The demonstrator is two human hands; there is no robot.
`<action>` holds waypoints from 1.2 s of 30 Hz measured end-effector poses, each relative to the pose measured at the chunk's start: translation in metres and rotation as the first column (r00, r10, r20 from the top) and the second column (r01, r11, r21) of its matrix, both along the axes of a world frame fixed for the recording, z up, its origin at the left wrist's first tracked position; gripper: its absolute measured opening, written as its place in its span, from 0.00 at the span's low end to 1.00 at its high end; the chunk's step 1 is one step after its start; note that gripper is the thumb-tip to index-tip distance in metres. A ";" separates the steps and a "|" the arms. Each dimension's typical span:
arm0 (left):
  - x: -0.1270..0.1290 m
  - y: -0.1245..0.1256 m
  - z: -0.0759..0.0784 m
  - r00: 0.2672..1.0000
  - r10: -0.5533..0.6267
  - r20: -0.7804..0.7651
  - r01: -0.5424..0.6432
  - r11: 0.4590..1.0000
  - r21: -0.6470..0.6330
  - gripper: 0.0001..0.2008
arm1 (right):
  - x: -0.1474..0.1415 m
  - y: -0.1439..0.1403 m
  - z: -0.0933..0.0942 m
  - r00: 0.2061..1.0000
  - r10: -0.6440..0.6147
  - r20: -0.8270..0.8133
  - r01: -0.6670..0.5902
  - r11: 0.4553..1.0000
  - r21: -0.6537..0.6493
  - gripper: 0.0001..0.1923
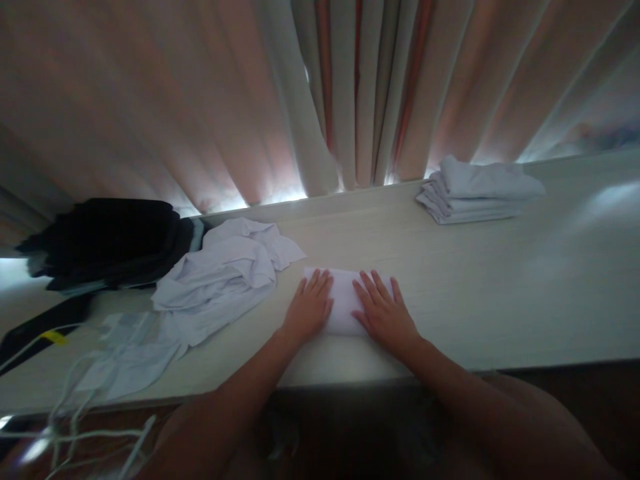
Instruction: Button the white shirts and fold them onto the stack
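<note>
A folded white cloth (343, 303) lies flat near the front edge of the table, directly before me. My left hand (311, 305) rests palm down on its left side, fingers stretched out. On the right side, my right hand (384, 310) presses flat with its fingers spread. Parts of the cloth are hidden under both hands. To the left of my left hand lies a crumpled heap of white cloth (235, 263), apart from the folded piece.
A stack of folded white cloths (480, 190) sits at the back right of the table (500, 293). Dark folded cloths (115, 233) are piled at the far left. White cables (75, 400) hang over the front left edge. Curtains (360, 87) line the back.
</note>
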State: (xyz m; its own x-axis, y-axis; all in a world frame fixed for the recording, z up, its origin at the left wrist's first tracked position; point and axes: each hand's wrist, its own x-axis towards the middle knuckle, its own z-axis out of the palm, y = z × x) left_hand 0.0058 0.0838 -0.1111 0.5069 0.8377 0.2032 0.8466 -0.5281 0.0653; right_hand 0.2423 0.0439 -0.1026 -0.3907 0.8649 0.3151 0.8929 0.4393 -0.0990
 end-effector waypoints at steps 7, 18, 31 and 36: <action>-0.008 0.022 -0.035 0.985 0.159 -0.059 -0.165 0.979 -0.116 0.31 | 0.013 0.035 -0.041 0.997 -0.052 0.055 0.062 0.978 -0.197 0.40; -0.011 0.018 -0.048 0.972 0.237 0.001 -0.235 0.964 -0.124 0.33 | 0.042 0.049 -0.056 0.996 -0.093 0.009 0.092 0.960 -0.264 0.31; 0.005 -0.003 -0.042 0.947 0.314 0.068 -0.303 0.943 -0.136 0.31 | 0.015 -0.052 -0.008 0.690 -0.264 -0.674 0.117 0.960 -0.255 0.23; 0.039 -0.042 -0.040 0.932 0.353 0.088 -0.340 0.931 -0.132 0.31 | -0.025 -0.109 -0.035 -0.004 -0.597 -0.803 -0.074 0.801 -0.595 0.28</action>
